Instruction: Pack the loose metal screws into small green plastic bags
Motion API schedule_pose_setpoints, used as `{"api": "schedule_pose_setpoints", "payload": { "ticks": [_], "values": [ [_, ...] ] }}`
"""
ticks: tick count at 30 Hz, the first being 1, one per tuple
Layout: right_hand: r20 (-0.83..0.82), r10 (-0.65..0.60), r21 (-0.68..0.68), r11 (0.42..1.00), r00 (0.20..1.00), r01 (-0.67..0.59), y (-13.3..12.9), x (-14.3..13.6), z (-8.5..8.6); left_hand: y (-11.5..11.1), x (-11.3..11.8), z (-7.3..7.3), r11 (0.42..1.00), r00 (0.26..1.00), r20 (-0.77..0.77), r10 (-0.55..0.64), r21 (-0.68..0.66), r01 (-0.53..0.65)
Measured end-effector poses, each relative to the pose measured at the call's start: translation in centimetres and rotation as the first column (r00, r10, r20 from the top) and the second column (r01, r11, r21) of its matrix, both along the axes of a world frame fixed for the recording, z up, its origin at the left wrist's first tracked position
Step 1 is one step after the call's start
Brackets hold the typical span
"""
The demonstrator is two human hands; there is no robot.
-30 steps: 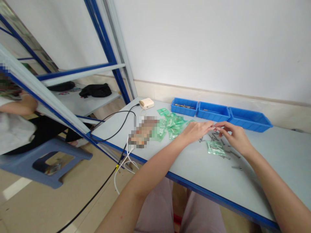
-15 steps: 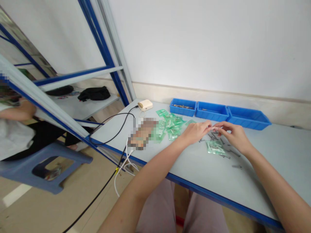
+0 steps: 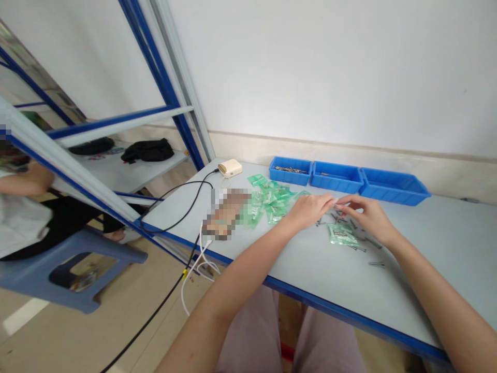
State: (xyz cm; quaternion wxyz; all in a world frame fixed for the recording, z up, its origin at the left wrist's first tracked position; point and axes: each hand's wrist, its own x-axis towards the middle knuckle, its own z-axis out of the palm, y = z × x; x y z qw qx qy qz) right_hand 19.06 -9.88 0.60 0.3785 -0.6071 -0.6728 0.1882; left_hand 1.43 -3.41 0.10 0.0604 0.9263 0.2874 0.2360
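Left hand (image 3: 310, 211) and right hand (image 3: 367, 213) meeting right of frame centre, can't tell if fingers are gripping anything; green packet (image 3: 344, 234) lying just below them, nearer right hand, longer side running roughly sideways.

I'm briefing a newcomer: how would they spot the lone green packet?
Find the pale table, then its row of three blue bins. In front of them, by the right hand, one green packet lies beside loose metal pieces. Unlike the heaped packets leftward, it lies apart.
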Motion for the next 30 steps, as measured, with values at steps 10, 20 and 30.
{"api": "schedule_pose_setpoints", "payload": {
  "ticks": [10, 20, 30],
  "values": [
    [0.008, 0.038, 0.017, 0.999, 0.999, -0.038, -0.02, -0.07, 0.02, 0.34, 0.21, -0.57, 0.999, 0.998, 0.043, -0.04, 0.012, 0.04],
    [0.007, 0.003, 0.014, 1.0, 1.0, -0.003, -0.32, -0.57, 0.76, 0.23, 0.09, -0.48, 0.999, 0.997, 0.066, -0.051, 0.012, 0.05],
    [0.064, -0.001, 0.029, 1.0, 0.998, -0.001, -0.24, -0.36, 0.55, 0.2, 0.07, -0.29, 0.998, 0.997, 0.065, -0.048, -0.028, 0.05]
  ]
}}
